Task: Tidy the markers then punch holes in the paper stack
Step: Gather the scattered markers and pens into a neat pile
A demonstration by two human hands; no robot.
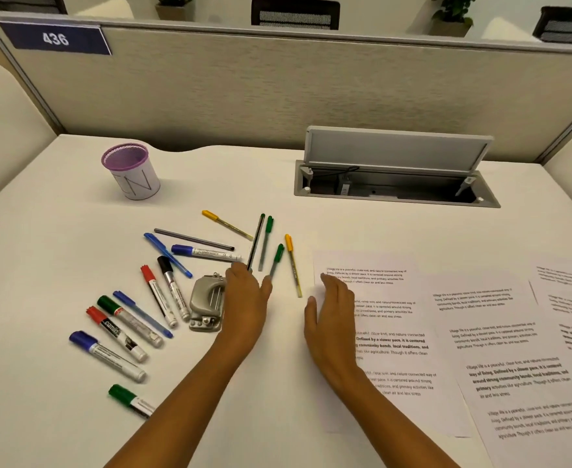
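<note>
Several markers and pens lie scattered on the white desk, among them a blue-capped marker (206,253), a red-capped marker (157,295) and a yellow-capped pen (293,265). A purple-rimmed mesh pen cup (130,170) stands empty at the back left. A grey hole punch (206,302) sits among the markers. Printed paper sheets (413,332) lie spread out to the right. My left hand (247,295) rests flat beside the punch, fingertips near a black pen (255,241) and a green pen (276,260). My right hand (331,312) lies open on the left edge of the sheets.
An open cable hatch (396,177) with a raised grey lid is set into the desk at the back right. A beige partition wall (277,89) with a "436" label closes the far side. More sheets (548,383) overlap toward the right edge.
</note>
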